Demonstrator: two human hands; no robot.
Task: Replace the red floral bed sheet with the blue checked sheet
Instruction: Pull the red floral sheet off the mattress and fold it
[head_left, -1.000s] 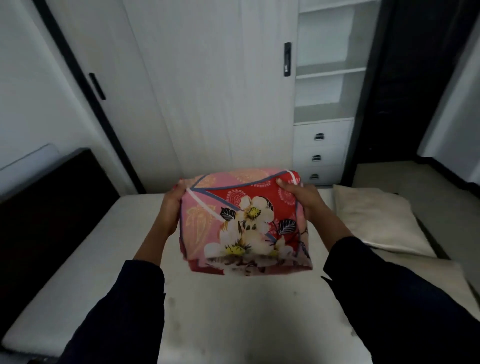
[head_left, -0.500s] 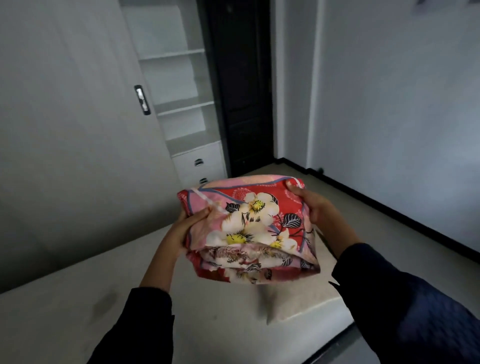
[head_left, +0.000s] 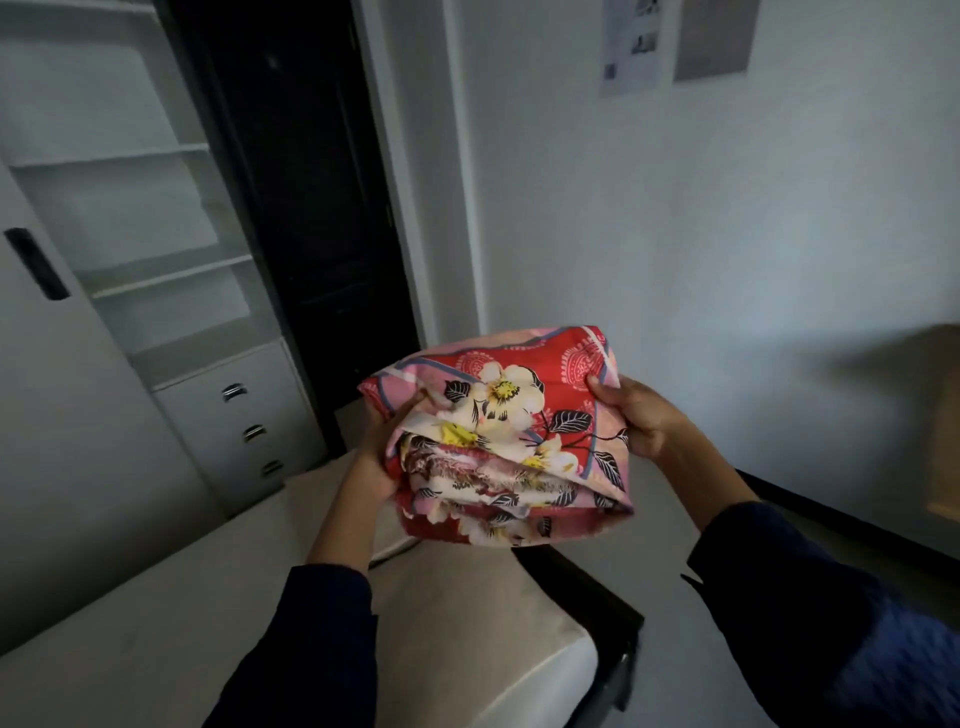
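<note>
Sheet and hands: the folded red floral sheet (head_left: 511, 431) sits between my two hands, a little right of the middle of the frame, held up in the air over the near corner of the mattress (head_left: 208, 623)
Left hand: my left hand (head_left: 382, 457) is against the bundle's left side, palm on the layered folds and thumb curled over the top edge; the other fingers go under the cloth where I cannot see them
Right hand: my right hand (head_left: 639, 415) grips the upper right corner, thumb pressed down on the red cloth, the rest of the fingers wrapped behind it out of sight
Hold: both hands are closed on the sheet, and neither has anything else in it
Sheet's look: a thick, soft bundle, several layers showing along the edge nearest me; red ground with big cream flowers with yellow centres, black leaves, pink bands and thin blue-grey lines; round red-and-pink medallions near the top edge
Sheet's tilt: the top face slopes down towards me, and the lower right corner hangs lowest
Below: bare pale mattress in the lower left, with the dark bed frame (head_left: 597, 597) at its corner
Sleeves: dark blue sleeves (head_left: 322, 649) cover both my forearms up to the wrists
Around: white drawers (head_left: 244, 415) and open shelves (head_left: 130, 208) on the left, a dark doorway (head_left: 301, 208) beside them, two papers (head_left: 631, 47) on the wall at the top, and a blurred brown shape (head_left: 945, 415) at the right edge
</note>
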